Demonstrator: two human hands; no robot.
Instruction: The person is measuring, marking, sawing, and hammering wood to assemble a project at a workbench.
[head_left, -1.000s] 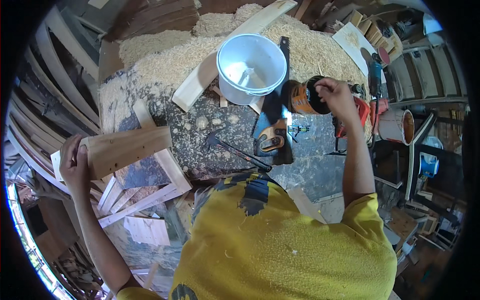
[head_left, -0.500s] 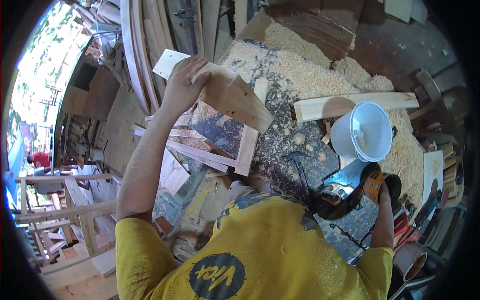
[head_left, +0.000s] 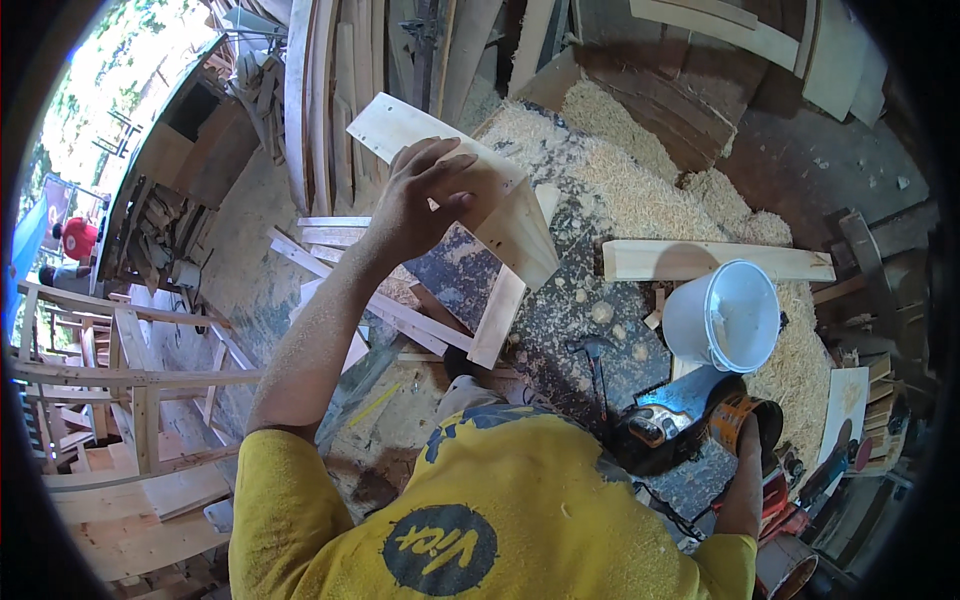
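I am gripping the pale, flat rectangular wooden board (head_left: 455,185) in my left hand (head_left: 425,200), raised clear above the sawdust-strewn floor (head_left: 620,190) for handling. My right hand (head_left: 752,440) is closing around the orange-and-black power tool (head_left: 690,425) beside the white plastic bucket (head_left: 725,315).

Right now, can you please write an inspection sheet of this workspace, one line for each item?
Surface: floor dark, with sawdust piled on it.
Job's things: board held up, tilted; power tool, orange and black, held low.
Clutter: white bucket on its side next to a plank; slats; hammer.
Grippers: left hand grips the board; right hand on the power tool.
Cables: black cord beside the tool.
Surroundings: leaning planks, wooden frames.
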